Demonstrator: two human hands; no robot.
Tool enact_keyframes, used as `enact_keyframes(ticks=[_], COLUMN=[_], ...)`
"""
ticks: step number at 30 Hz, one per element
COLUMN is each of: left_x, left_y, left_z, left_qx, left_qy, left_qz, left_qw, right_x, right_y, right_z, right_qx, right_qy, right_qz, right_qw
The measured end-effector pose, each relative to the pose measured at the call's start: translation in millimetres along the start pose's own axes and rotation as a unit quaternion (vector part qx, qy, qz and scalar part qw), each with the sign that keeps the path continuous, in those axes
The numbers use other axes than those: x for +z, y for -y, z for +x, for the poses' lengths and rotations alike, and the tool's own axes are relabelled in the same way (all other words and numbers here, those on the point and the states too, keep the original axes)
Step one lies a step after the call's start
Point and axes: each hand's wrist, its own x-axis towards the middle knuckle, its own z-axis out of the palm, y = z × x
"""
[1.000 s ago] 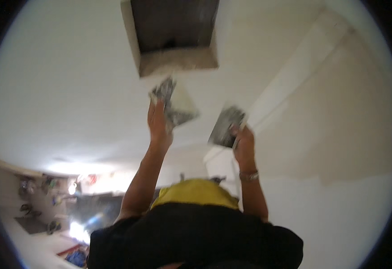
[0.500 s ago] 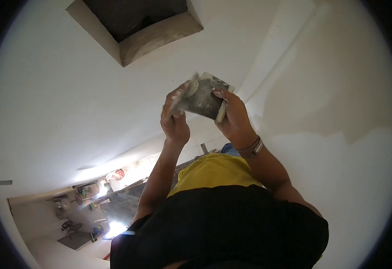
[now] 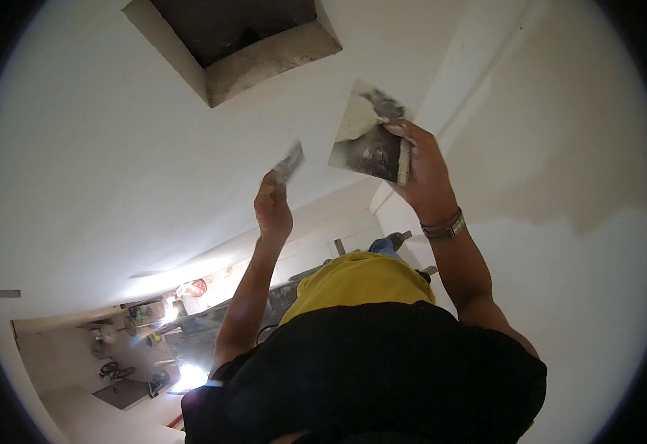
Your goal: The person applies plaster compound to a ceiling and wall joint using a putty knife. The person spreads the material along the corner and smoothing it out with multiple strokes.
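My left hand (image 3: 272, 209) is raised and closed around a small putty knife (image 3: 291, 161), its blade pointing up and blurred by motion. To its right, my right hand (image 3: 421, 164) grips a wide flat metal plastering blade (image 3: 368, 153) along one edge, the thumb lying on its face. A pale smear of wet putty (image 3: 358, 118) covers the upper left part of that blade, and dark bare metal shows below it. The putty knife and the wide blade are apart, with both hands held up in front of a white wall (image 3: 153, 177).
A square recess (image 3: 242, 37) with a dark back opens in the white surface above. A damp-looking patch (image 3: 531, 170) marks the wall at right. At lower left, a cluttered area holds a fan (image 3: 105, 334), tools and bright lights, far below my hands.
My hands have drawn apart: the right moved up and right with the wide blade, the left slightly left and down with the putty knife. Before, the knife was at the wide blade.
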Motion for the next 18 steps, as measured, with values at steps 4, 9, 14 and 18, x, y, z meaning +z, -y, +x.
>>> enact_keyframes(ticks=[4, 9, 14, 18], left_x=[6, 30, 8, 11], left_y=[13, -32, -33, -36], left_z=[-20, -1, 12, 10], left_qx=[-0.072, -0.239, -0.139, -0.019], left_qy=[0.014, -0.038, 0.0, 0.014], left_qz=[0.063, -0.179, -0.131, -0.016], left_qw=[0.995, 0.954, 0.982, 1.0], right_x=[23, 40, -1, -18], right_y=[4, -7, -21, -14], right_z=[8, -1, 2, -1], right_qx=[-0.016, -0.261, -0.274, -0.24], right_qy=[-0.08, 0.134, 0.18, 0.093], right_qz=[-0.036, -0.531, -0.574, -0.572], right_qw=[0.996, 0.795, 0.751, 0.779])
